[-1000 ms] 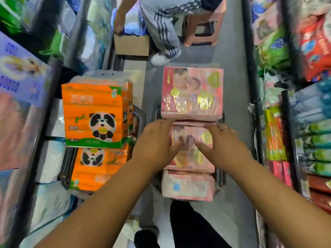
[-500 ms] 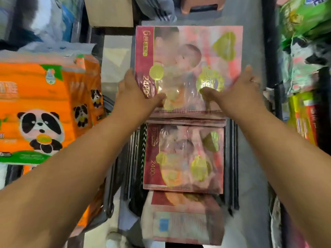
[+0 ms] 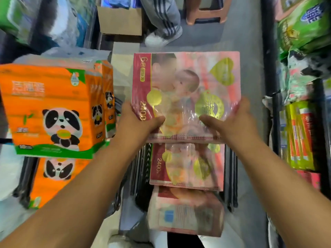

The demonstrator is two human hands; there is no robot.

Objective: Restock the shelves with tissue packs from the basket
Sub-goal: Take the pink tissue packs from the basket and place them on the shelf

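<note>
You've got the pink film-wrapped tissue pack (image 3: 186, 90) w/ the baby photo by its near corners. Left hand (image 3: 138, 122) & right hand (image 3: 234, 124) each curl round a side edge, thumbs pressed on top, prob. so the slippery wrap can't sag. It's held over the black wire basket (image 3: 141, 176), above the other pink packs (image 3: 186, 167) in it. Room: aisle open ahead, orange panda-print packs (image 3: 52, 108) close on your left, stocked shelf (image 3: 302, 136) on the right, a person's striped trouser legs (image 3: 161, 15) further up.
</note>
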